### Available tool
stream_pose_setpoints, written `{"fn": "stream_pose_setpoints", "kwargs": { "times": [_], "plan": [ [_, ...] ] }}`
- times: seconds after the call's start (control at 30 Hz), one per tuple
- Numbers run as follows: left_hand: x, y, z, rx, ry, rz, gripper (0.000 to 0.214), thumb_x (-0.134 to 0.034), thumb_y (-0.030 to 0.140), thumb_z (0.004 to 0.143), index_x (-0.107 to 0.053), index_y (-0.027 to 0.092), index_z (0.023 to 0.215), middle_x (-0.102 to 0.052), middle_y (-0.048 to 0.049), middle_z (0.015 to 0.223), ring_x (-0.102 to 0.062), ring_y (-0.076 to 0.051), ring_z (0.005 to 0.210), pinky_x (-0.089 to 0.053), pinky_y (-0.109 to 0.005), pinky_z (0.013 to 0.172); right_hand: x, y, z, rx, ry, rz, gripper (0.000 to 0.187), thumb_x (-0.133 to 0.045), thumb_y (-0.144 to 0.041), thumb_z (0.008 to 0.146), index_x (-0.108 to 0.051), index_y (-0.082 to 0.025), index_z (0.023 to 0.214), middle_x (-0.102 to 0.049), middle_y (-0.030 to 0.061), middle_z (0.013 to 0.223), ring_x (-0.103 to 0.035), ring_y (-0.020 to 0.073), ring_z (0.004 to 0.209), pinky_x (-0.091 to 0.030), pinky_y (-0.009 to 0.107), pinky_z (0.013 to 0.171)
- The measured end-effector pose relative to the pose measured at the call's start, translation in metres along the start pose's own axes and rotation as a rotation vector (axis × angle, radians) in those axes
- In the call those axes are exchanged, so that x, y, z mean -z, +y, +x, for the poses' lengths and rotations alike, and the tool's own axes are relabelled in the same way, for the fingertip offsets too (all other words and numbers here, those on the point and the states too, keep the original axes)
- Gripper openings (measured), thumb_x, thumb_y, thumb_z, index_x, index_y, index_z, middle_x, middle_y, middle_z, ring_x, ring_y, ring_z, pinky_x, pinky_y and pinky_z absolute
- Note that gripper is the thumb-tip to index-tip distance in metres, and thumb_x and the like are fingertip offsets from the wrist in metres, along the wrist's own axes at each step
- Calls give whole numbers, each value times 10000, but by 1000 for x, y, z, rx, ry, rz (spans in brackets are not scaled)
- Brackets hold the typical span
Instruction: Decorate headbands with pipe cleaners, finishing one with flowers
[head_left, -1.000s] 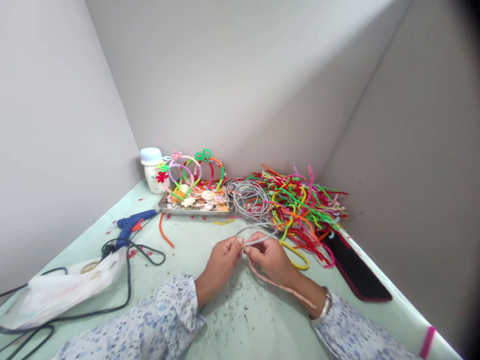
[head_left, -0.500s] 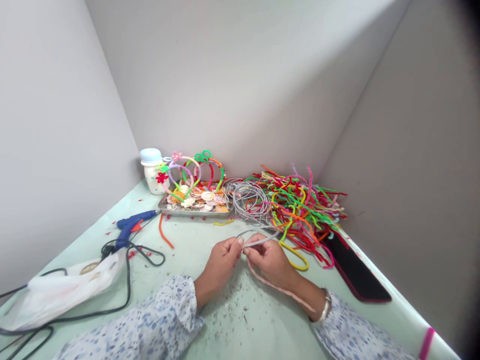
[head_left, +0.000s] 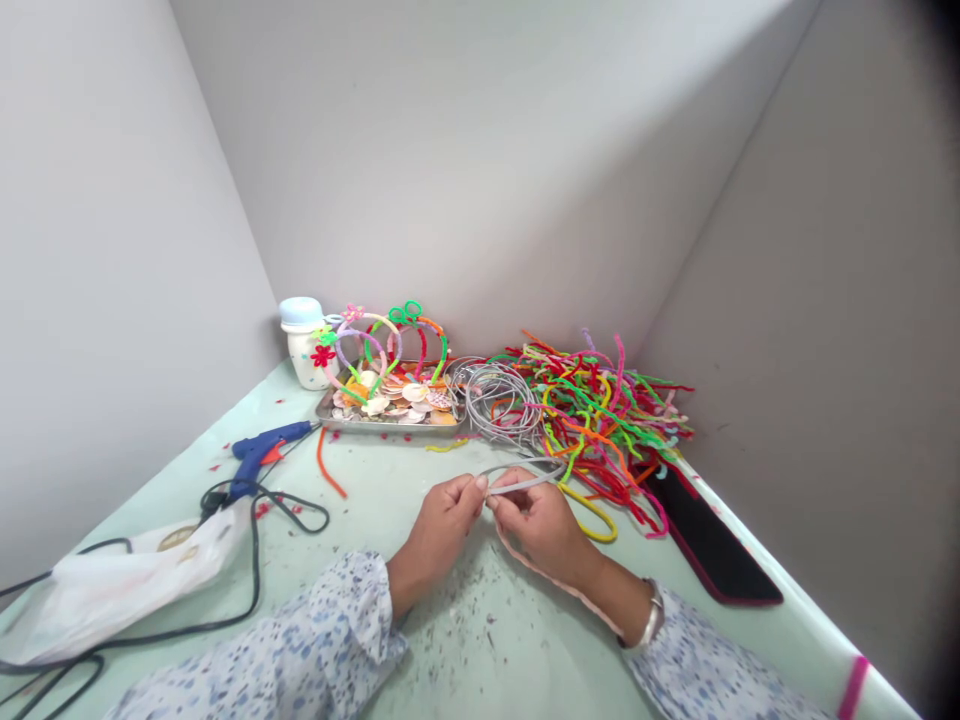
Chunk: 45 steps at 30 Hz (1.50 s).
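Observation:
My left hand (head_left: 444, 522) and my right hand (head_left: 541, 524) meet near the middle of the pale green table (head_left: 465, 640). Both pinch the end of a thin grey headband (head_left: 525, 478) that curves away to the right. A pale pink pipe cleaner (head_left: 555, 580) starts at that end and trails under my right hand toward my wrist. My right fingers are closed on the band and the pipe cleaner together. A yellow pipe cleaner (head_left: 596, 515) lies just right of my right hand.
A heap of coloured pipe cleaners (head_left: 600, 405) and bare grey headbands (head_left: 499, 400) lie at the back. A metal tray (head_left: 390, 420) holds shells and decorated headbands, beside a white jar (head_left: 304, 340). A blue glue gun (head_left: 266, 450), its black cord, a white bag (head_left: 127, 580) and a phone (head_left: 709, 540) lie around.
My right hand has turned slightly and shifted a little lower; the pink pipe cleaner's trailing end now lies closer under my wrist. My left hand has held still.

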<state>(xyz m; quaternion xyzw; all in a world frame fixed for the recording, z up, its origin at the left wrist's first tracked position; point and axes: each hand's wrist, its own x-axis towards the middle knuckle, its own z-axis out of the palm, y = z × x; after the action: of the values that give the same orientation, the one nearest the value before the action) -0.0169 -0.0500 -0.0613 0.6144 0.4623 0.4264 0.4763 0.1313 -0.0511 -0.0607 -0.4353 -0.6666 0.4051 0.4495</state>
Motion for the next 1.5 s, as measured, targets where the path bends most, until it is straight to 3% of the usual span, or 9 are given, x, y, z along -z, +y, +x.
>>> {"fn": "stream_pose_setpoints", "kwargs": {
  "times": [0.4,0.97,1.3,1.5],
  "plan": [
    [-2,-1,0,-18,10,-11,419,-400,492,871,-385,185,586,-321,62,513,-285,-95,496,-244,-236,495,-3,12,1,-94,-52,206,153,-579,-356,817,-553,-210,857,-503,-47,536,-452,108,418,-354,224,404],
    [-2,0,0,12,-8,-69,427,-403,514,861,-377,186,589,-289,67,511,-250,-90,491,-215,-232,477,3,4,1,121,-7,-104,154,-537,-285,856,-633,-186,787,-594,11,673,-518,134,553,-406,246,544],
    [-2,5,-4,36,-13,-126,435,-416,501,870,-376,183,576,-301,71,488,-250,-82,460,-220,-230,468,2,4,-1,155,3,-151,115,-532,-247,856,-625,-183,839,-593,13,700,-519,128,571,-419,244,569],
    [-1,8,-8,-54,3,-55,430,-439,467,876,-379,181,561,-340,60,504,-307,-89,493,-261,-227,492,1,7,-1,197,7,-170,110,-518,-209,853,-625,-181,851,-589,5,708,-518,121,579,-426,234,573]
  ]
}}
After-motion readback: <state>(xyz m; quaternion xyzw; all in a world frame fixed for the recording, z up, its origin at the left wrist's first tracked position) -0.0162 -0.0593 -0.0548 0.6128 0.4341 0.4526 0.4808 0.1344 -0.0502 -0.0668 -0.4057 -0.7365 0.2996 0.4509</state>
